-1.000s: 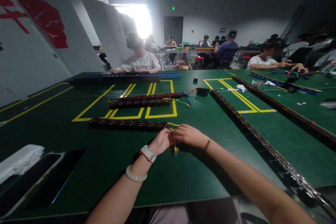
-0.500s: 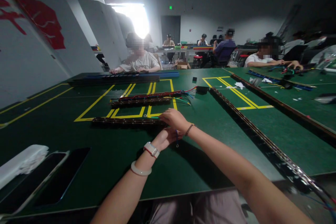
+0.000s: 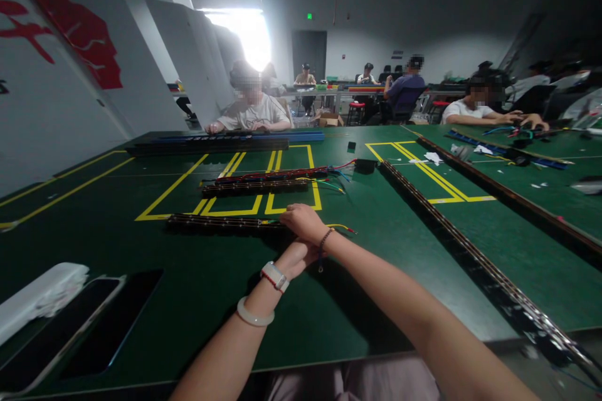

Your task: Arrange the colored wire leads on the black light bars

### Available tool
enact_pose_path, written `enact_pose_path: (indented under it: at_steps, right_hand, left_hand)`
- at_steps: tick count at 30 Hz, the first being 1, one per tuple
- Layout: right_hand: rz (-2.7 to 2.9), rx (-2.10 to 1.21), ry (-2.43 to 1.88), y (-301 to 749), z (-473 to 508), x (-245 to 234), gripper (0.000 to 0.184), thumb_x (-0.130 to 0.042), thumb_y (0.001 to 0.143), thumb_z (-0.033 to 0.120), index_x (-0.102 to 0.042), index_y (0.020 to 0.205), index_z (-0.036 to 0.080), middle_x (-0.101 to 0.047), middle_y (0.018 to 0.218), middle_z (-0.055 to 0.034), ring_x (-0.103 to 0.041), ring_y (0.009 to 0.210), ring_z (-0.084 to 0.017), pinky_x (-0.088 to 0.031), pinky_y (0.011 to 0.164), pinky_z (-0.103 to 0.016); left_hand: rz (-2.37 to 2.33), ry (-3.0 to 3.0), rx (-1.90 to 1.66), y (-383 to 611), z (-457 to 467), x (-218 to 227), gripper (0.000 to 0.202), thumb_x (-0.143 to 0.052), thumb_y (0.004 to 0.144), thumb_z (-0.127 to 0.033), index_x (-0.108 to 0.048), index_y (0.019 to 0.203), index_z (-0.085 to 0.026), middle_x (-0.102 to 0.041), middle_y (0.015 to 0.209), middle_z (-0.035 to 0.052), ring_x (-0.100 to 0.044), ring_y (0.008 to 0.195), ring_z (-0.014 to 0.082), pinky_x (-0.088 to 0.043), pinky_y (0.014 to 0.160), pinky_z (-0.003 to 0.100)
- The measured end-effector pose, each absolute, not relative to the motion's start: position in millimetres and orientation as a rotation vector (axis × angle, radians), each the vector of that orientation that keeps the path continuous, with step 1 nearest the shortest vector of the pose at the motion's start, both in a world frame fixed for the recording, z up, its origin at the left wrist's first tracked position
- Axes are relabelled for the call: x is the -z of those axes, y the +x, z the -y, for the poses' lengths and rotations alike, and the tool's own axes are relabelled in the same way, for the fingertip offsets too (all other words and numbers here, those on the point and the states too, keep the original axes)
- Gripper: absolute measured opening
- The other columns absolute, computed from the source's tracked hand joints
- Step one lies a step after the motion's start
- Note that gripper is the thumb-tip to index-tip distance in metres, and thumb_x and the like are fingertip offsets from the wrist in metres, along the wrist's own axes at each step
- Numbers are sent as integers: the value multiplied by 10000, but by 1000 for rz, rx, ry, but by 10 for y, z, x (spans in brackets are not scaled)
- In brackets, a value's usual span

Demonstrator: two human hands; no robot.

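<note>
A long dark strip (image 3: 216,223) with rows of small shiny dots lies crosswise on the green table, its right end covered by my hands. My right hand (image 3: 301,223) is closed at that end, fingers on a green-and-yellow wire (image 3: 269,222) whose ring terminal points left along the strip. Under my right wrist is my left hand (image 3: 301,255), at the strip's near side; its fingers are hidden. A yellow wire (image 3: 339,226) with a red tip sticks out to the right. A blue wire (image 3: 320,260) ending in a ring hangs below my right wrist.
Beyond lie two shorter strips (image 3: 256,186) with coloured wires and a black box (image 3: 365,166). Long strips (image 3: 451,232) run along the right. Phones (image 3: 115,319) and a white case (image 3: 42,294) are at left. A co-worker (image 3: 256,109) sits opposite, another (image 3: 475,109) at right.
The green-and-yellow wire's ring end has come down from above the strip onto it. My right hand has shifted slightly left and down. The yellow wire now shows at right. The view tilted slightly.
</note>
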State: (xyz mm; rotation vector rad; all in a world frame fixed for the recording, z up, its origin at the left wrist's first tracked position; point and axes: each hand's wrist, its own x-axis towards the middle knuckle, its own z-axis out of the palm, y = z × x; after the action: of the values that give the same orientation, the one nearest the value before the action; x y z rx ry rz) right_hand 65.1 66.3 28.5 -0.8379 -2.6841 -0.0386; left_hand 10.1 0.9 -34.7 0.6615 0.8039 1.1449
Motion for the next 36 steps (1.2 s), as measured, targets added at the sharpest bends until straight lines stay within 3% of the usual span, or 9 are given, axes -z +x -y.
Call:
enact_pose_path:
  at_steps: [4,7,10,14,17,22,27,31,36]
  right_hand:
    - [2650,-4,-808,657,-672,-264,241,-483,931,271,-677,840,160,-634,825,-59,-554,766,-147,-363,680,-243]
    - [2699,-3,-724,644,-681,-243,215,-499,924,260,-685,878,160,-636,827,-65,-555,785,-155,-371,720,-260]
    - [2671,14,-661,707,-680,-258,212,-521,912,308,-669,1024,204,-634,924,-71,-548,841,-172,-374,755,-290]
    - [2473,-40,-710,1068,-711,-266,326,-496,920,355,-571,1211,229,-594,1106,-95,-536,943,-182,-383,797,-306]
    - [2403,-53,-829,1473,-764,-161,259,-487,927,304,-621,1123,200,-626,1015,-88,-548,911,-179,-382,782,-302]
    - [2447,-95,-991,1936,-808,176,213,-547,891,356,-685,961,209,-641,846,-55,-551,802,-166,-370,725,-292]
    - [2429,-248,-1034,2023,-856,345,175,-549,894,315,-688,923,213,-638,781,-39,-560,760,-157,-385,698,-280]
    - [2377,-365,-1030,2038,-862,328,173,-544,895,303,-676,932,198,-624,786,-38,-564,771,-154,-408,714,-275]
    - [2324,-405,-1040,2079,-793,291,180,-526,902,278,-671,972,198,-596,788,-43,-544,766,-156,-420,707,-276]
  left_hand:
    - [-845,597,-1078,121,-4,315,312,-525,886,-327,-550,1151,-163,-570,1161,93,-584,972,192,-507,824,391]
    - [-856,563,-1068,144,-3,295,199,-534,874,-227,-617,1034,-142,-644,1006,96,-614,874,197,-515,761,336]
    - [-856,550,-1063,153,2,275,137,-536,849,-144,-651,923,-135,-676,862,100,-632,784,202,-509,703,306]
    - [-852,557,-1036,129,21,238,98,-561,833,-146,-646,878,-123,-674,806,113,-648,745,200,-508,674,295]
    - [-858,576,-1014,112,37,205,120,-537,856,-154,-622,919,-96,-676,838,132,-659,742,186,-509,684,288]
    - [-910,618,-1002,123,51,168,202,-496,887,-159,-577,1051,-73,-675,903,146,-667,773,182,-512,738,306]
    - [-953,662,-993,118,59,158,195,-532,874,-207,-622,979,-70,-670,927,157,-661,801,188,-504,778,317]
    - [-1044,764,-937,88,53,111,270,-553,858,-313,-631,963,-77,-653,815,103,-615,660,136,-471,627,255]
    - [-1386,1096,-774,56,47,1,363,-486,851,-468,-627,846,-134,-509,549,-29,-422,414,89,-294,447,224]
